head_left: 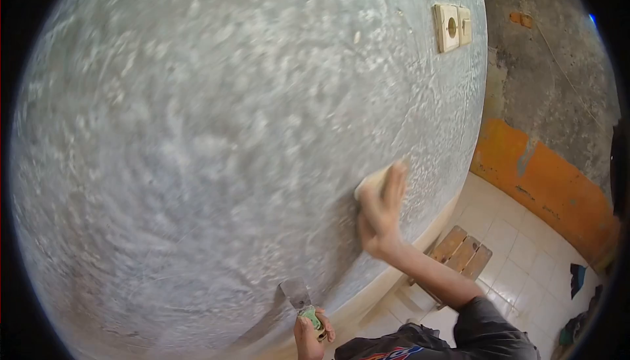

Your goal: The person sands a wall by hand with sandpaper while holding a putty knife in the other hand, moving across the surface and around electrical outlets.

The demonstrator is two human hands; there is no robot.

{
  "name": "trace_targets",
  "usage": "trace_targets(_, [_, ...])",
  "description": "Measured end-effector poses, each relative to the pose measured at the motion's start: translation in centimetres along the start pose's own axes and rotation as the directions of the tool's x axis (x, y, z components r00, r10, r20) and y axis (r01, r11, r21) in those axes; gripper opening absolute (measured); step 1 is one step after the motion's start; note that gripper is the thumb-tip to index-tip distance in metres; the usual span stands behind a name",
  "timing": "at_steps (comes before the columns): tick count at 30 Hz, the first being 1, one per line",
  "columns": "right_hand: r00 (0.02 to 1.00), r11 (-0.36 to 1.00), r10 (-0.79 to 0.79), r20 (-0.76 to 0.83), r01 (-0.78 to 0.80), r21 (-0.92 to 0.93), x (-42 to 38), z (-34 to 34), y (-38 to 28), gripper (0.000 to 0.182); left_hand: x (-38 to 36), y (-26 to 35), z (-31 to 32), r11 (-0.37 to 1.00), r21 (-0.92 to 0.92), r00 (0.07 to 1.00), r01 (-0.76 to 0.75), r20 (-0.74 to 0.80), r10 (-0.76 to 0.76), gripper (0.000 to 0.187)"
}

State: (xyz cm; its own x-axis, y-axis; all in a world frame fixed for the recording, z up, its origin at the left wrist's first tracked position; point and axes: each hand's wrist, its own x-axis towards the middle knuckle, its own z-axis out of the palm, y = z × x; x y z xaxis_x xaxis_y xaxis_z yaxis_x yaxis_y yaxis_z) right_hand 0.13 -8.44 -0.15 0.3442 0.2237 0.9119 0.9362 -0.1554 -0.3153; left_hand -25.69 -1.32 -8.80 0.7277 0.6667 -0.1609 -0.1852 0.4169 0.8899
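My right hand [382, 212] is pressed toward the grey, rough-textured wall [216, 130], with its fingers round a pale block [373, 181]. Motion blurs that hand a little. Low in the view, my left hand [312, 336] grips the green handle of a putty knife [296, 293]. The knife's metal blade points up and left, close to the wall; whether it touches the wall I cannot tell.
A cream socket and switch plate [453, 28] sits high on the wall. Below my right arm stands a wooden slatted stool [461, 252] on pale floor tiles [518, 255]. Farther right is a bare grey wall with an orange lower band [558, 192].
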Motion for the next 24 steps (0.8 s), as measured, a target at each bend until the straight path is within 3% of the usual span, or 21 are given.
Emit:
trace_targets(1, [0.963,0.989,-0.117,0.244,0.137,-0.064,-1.2,-0.9,1.0,0.051,0.3,-0.7,1.3,1.0,-0.004,1.0,-0.009,-0.005,0.008,0.047])
trace_targets(2, [0.869,0.917,-0.337,0.362,0.39,-0.084,-1.3,-1.4,3.2,0.053,0.6,-1.4,2.7,0.999,-0.04,0.998,-0.032,-0.045,0.031,0.043])
trace_targets(3, [0.866,0.915,-0.346,0.36,0.397,-0.075,-0.3,-2.3,5.1,0.053,0.8,-2.0,4.0,0.996,-0.074,0.995,-0.057,-0.087,0.05,0.04])
trace_targets(5, [0.955,0.933,-0.266,0.13,0.289,-0.215,4.5,-4.2,8.6,0.053,1.1,-2.5,6.5,0.997,-0.041,0.993,-0.061,-0.101,0.057,0.039])
trace_targets(6, [0.981,0.971,-0.183,-0.059,0.171,-0.164,8.1,-5.4,8.9,0.051,1.3,-2.6,7.6,0.998,-0.004,0.993,-0.057,-0.107,0.056,0.038])
trace_targets(9, [0.954,0.946,-0.278,-0.109,0.252,-0.206,9.1,-5.3,8.5,0.063,1.8,-3.6,10.0,0.999,-0.035,0.986,-0.032,-0.165,0.026,0.037])
trace_targets(10, [0.912,0.921,-0.329,0.243,0.367,-0.129,7.1,-5.8,8.2,0.067,1.9,-3.9,10.6,0.999,-0.035,0.985,-0.037,-0.169,0.03,0.037])
trace_targets(11, [0.913,0.922,-0.33,0.238,0.367,-0.127,7.3,-6.0,9.1,0.067,2.0,-4.2,10.9,0.999,-0.034,0.985,-0.043,-0.168,0.036,0.038])
trace_targets(12, [0.775,0.74,-0.56,0.292,0.627,-0.245,8.1,-6.4,9.7,0.067,2.1,-4.3,11.1,0.999,-0.029,0.986,-0.046,-0.164,0.04,0.039])
trace_targets(13, [0.577,0.473,-0.725,0.376,0.814,-0.336,9.1,-6.8,10.0,0.066,2.3,-4.4,11.3,0.999,-0.023,0.986,-0.046,-0.161,0.041,0.039])
trace_targets(14, [0.773,0.748,-0.565,0.289,0.628,-0.217,10.0,-7.6,10.0,0.07,2.4,-4.5,11.3,0.998,-0.017,0.988,-0.059,-0.146,0.056,0.039])
trace_targets(15, [0.777,0.751,-0.559,0.291,0.623,-0.219,10.4,-7.7,10.0,0.07,2.3,-4.6,11.3,0.997,-0.012,0.989,-0.071,-0.131,0.069,0.039])
trace_targets(16, [0.941,0.927,-0.32,0.109,0.335,-0.17,10.9,-7.8,10.1,0.07,2.4,-4.6,11.3,0.998,-0.013,0.99,-0.067,-0.125,0.064,0.039])
trace_targets(17, [0.998,0.998,-0.026,-0.054,0.023,-0.065,11.2,-7.8,9.9,0.069,2.7,-4.4,11.2,0.998,-0.009,0.993,-0.059,-0.106,0.058,0.04])
trace_targets(18, [0.976,0.94,-0.204,-0.078,0.173,-0.294,10.0,-6.2,10.1,0.064,2.7,-4.1,11.0,0.999,0.0,0.995,-0.048,-0.088,0.048,0.04])
trace_targets(19, [0.788,0.85,0.187,0.587,0.17,-0.499,12.2,-9.0,4.7,0.061,2.7,-3.8,10.9,0.999,0.0,0.996,-0.041,-0.078,0.041,0.04])
trace_targets(20, [0.819,0.869,-0.212,0.534,0.408,-0.281,9.3,-8.2,6.5,0.06,3.0,-3.5,10.9,0.999,0.011,0.999,-0.044,-0.021,0.045,0.041])
trace_targets(21, [0.725,0.757,-0.575,0.381,0.647,-0.09,6.3,-7.2,8.5,0.06,3.3,-3.4,10.9,0.998,0.022,0.998,-0.051,0.036,0.05,0.041])
trace_targets(22, [0.714,0.678,-0.63,0.305,0.698,-0.233,7.3,-7.1,9.1,0.055,3.6,-3.5,10.8,0.999,0.022,0.998,-0.049,0.047,0.048,0.041])
trace_targets(23, [0.718,0.68,-0.624,0.307,0.693,-0.24,8.4,-7.4,9.6,0.055,3.7,-3.6,10.5,0.996,0.031,0.991,-0.088,0.1,0.085,0.048])
trace_targets(24, [0.928,0.917,-0.351,0.124,0.368,-0.155,9.6,-8.1,10.0,0.054,4.0,-3.8,10.2,0.991,0.038,0.981,-0.126,0.156,0.119,0.055])
